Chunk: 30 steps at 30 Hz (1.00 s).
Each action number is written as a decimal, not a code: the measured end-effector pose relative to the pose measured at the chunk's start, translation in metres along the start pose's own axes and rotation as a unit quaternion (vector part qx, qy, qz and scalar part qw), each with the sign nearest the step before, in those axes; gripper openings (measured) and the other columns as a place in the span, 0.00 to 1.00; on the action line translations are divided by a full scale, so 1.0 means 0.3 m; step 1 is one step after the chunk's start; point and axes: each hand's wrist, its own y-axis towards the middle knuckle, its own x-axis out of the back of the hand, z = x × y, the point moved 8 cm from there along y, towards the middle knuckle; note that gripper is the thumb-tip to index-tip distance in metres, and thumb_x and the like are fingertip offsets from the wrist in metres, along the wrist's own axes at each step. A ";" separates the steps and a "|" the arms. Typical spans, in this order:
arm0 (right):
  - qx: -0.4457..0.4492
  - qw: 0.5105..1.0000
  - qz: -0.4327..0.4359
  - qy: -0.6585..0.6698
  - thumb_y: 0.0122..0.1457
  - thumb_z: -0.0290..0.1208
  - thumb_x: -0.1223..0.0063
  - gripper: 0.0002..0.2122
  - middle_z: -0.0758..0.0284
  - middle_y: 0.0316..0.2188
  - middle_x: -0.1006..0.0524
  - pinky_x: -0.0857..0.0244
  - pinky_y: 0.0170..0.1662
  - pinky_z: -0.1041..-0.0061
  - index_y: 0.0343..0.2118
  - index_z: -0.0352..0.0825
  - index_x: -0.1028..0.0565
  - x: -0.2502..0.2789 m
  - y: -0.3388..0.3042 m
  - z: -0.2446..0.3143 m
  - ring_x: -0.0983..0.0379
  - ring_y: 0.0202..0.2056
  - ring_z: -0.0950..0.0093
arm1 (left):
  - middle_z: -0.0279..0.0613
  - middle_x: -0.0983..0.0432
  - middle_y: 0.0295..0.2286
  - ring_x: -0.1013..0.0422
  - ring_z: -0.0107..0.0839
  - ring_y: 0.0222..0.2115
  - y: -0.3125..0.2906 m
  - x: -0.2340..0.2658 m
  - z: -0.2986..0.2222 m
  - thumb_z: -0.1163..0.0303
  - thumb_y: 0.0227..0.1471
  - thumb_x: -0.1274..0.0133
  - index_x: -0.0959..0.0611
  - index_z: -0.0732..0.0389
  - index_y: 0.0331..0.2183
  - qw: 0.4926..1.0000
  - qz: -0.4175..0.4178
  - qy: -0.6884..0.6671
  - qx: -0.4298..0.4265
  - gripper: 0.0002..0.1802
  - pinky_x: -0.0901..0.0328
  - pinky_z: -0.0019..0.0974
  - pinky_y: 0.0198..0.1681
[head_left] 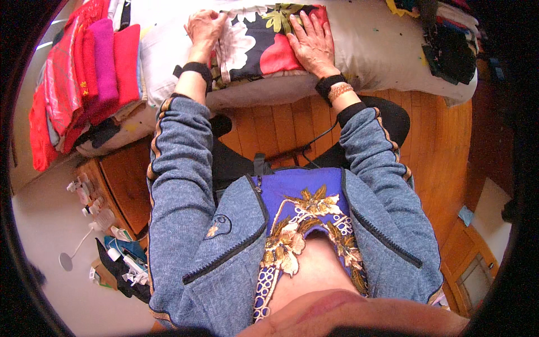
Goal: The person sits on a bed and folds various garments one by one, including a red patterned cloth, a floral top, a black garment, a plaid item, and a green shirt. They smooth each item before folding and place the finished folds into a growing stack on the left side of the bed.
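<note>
Closest to the camera sits the person's purple top, embroidered with gold flowers. Ahead, the right hand lies flat, fingers spread and gripping nothing, on a folded floral cloth; the left hand has curled fingers at its left edge, whether pinching it cannot be told. The cloth lies on a white-covered bed, long axis left to right across the person. Folded red and purple clothes lie left, dark garments right. Farther left are small pale bottles, contents indiscernible.
</note>
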 end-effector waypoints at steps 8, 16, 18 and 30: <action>0.001 1.000 -0.020 -0.016 0.61 0.50 0.55 0.23 0.68 0.60 0.33 0.59 0.66 0.56 0.58 0.51 0.31 0.017 0.006 0.004 0.41 0.61 0.65 | 0.36 0.21 0.34 0.28 0.27 0.33 0.037 -0.088 0.147 0.63 0.52 0.41 0.16 0.59 0.40 0.821 0.120 -0.535 0.156 0.15 0.32 0.29 0.39; 0.001 0.999 -0.038 -0.015 0.61 0.49 0.54 0.22 0.66 0.57 0.31 0.54 0.64 0.56 0.57 0.50 0.30 0.062 0.014 0.015 0.40 0.60 0.64 | 0.37 0.22 0.39 0.28 0.30 0.43 0.042 -0.087 0.103 0.70 0.53 0.44 0.19 0.63 0.40 0.781 0.184 -0.595 -0.052 0.12 0.33 0.29 0.47; -0.005 0.999 -0.029 0.017 0.61 0.47 0.54 0.23 0.63 0.58 0.32 0.54 0.64 0.55 0.57 0.46 0.31 0.086 0.019 0.018 0.41 0.60 0.62 | 0.37 0.23 0.42 0.28 0.32 0.46 0.030 -0.090 0.093 0.73 0.52 0.45 0.20 0.63 0.43 0.637 0.229 -0.735 0.042 0.14 0.34 0.31 0.49; -0.020 0.998 -0.007 0.067 0.60 0.42 0.54 0.23 0.60 0.58 0.33 0.56 0.65 0.57 0.56 0.39 0.30 0.144 0.035 0.028 0.43 0.61 0.60 | 0.39 0.20 0.37 0.26 0.27 0.40 0.023 -0.060 0.023 0.74 0.50 0.42 0.18 0.62 0.42 0.872 0.243 -0.423 -0.048 0.14 0.32 0.30 0.47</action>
